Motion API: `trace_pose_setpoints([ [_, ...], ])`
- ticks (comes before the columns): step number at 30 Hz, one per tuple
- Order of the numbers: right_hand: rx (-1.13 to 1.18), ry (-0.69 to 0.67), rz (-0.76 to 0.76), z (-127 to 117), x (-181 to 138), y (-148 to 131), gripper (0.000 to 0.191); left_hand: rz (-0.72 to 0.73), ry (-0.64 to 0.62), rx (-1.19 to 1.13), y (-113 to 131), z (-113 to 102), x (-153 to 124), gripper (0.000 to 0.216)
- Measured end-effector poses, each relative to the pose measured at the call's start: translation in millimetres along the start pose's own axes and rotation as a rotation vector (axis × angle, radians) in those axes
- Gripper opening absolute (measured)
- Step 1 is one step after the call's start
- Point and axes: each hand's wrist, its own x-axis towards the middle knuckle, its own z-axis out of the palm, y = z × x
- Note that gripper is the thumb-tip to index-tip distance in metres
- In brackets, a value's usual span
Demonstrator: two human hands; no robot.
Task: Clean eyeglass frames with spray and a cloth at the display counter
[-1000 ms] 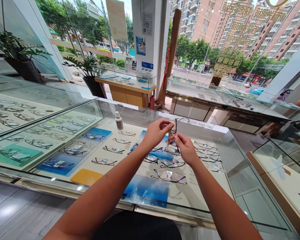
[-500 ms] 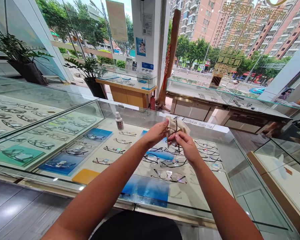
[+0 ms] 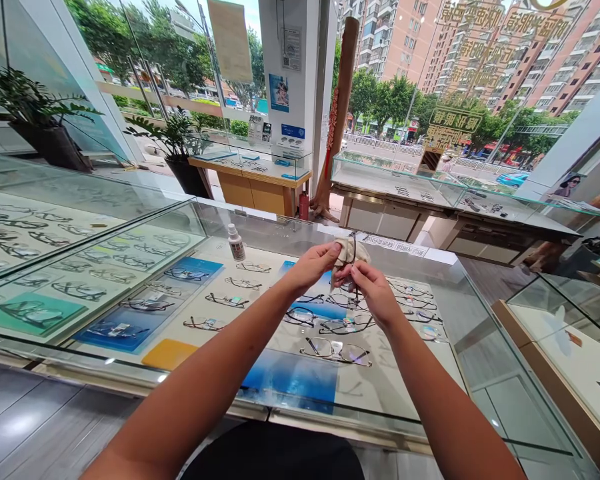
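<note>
Both my hands meet above a glass display counter (image 3: 485, 373). My left hand (image 3: 314, 265) pinches a beige cloth (image 3: 349, 252) that is wrapped round a dark-framed pair of glasses (image 3: 353, 241). My right hand (image 3: 375, 291) is closed on the lower part of the same glasses and cloth. Most of the frame is hidden by the cloth and my fingers. Under the glass lie several pairs of glasses (image 3: 336, 349) in rows on beige and blue mats.
A small white bottle (image 3: 237, 243) stands on the counter top to the left of my hands. Another glass case (image 3: 55, 220) adjoins on the left. Potted plants (image 3: 183, 143), a wooden cabinet (image 3: 253, 183) and further counters (image 3: 430, 200) stand by the windows.
The cloth, barely visible a second ago, has come up over the glasses and is now bunched tighter round them. My hands have stayed close together in the same place.
</note>
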Motion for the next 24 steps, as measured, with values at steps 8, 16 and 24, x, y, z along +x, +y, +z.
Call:
trace_pose_setpoints([
  [8, 0.061, -0.021, 0.063, -1.0, 0.9, 1.5, 0.042, -0.010, -0.086, -0.237, 9.3, 4.3, -2.5, 0.046],
  [16, 0.135, -0.020, 0.083, -2.5, 2.7, 4.4, 0.041, 0.002, -0.106, -0.303, 6.6, 7.3, -2.8, 0.038],
  [24, 0.150, -0.041, 0.052, -4.0, 2.3, 5.1, 0.038, 0.011, -0.092, -0.301, 3.4, 6.6, 0.1, 0.055],
])
